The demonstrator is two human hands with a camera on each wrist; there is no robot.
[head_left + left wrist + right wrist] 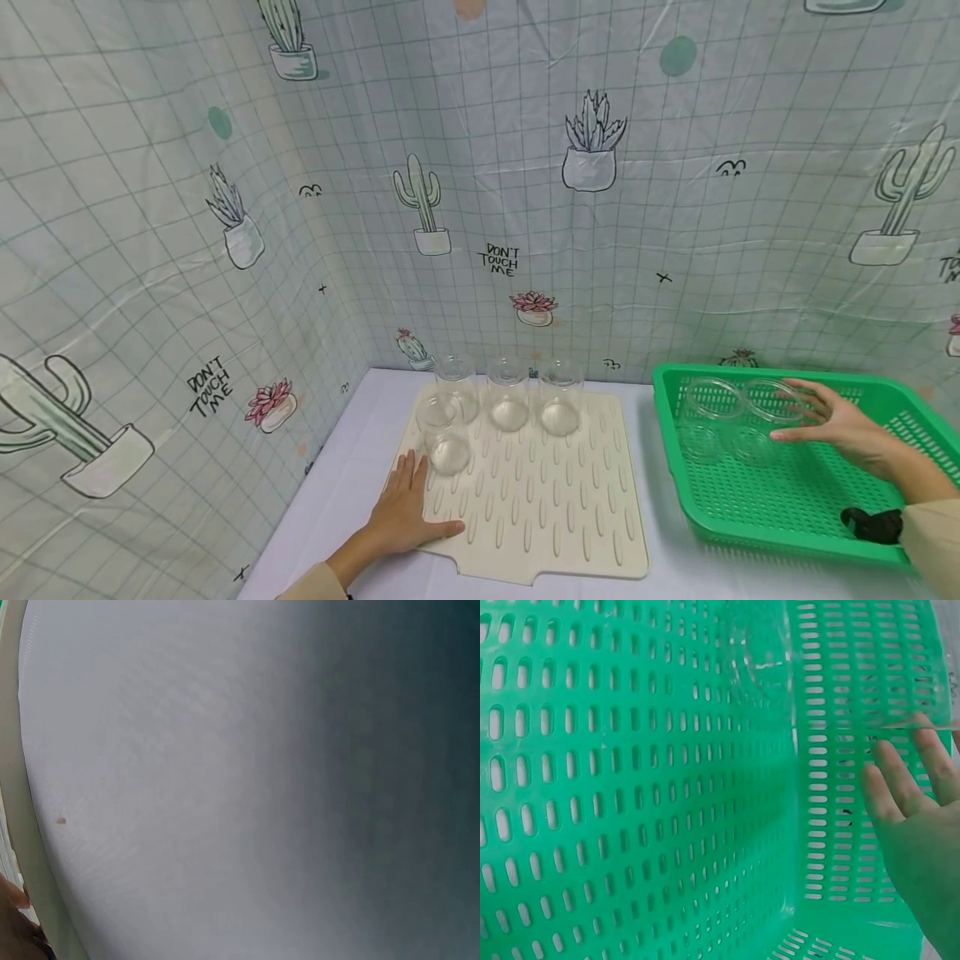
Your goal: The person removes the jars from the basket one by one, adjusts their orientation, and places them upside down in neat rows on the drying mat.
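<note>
My left hand [401, 510] lies with extended fingers and thumb on the left edge of a cream draining board [558, 492] with oblong ridges. Several clear plastic cups stand upright on that board; the nearest cup [448, 454] is just beyond my left fingertips. Over the green basket [678, 483], my right hand [847, 425] is at the right side of a clear cup [840, 690], thumb in front and fingers behind. One fingertip meets the cup near its rim, while the other fingers stay loosely extended. A second clear cup [712, 400] stands left of it inside the basket.
A white cloth [352, 450] covers the table. A grid-patterned curtain [480, 208] with cactus drawings hangs behind and along the left. The basket's perforated walls rise around the cups. A black strap [873, 525] is on my right wrist.
</note>
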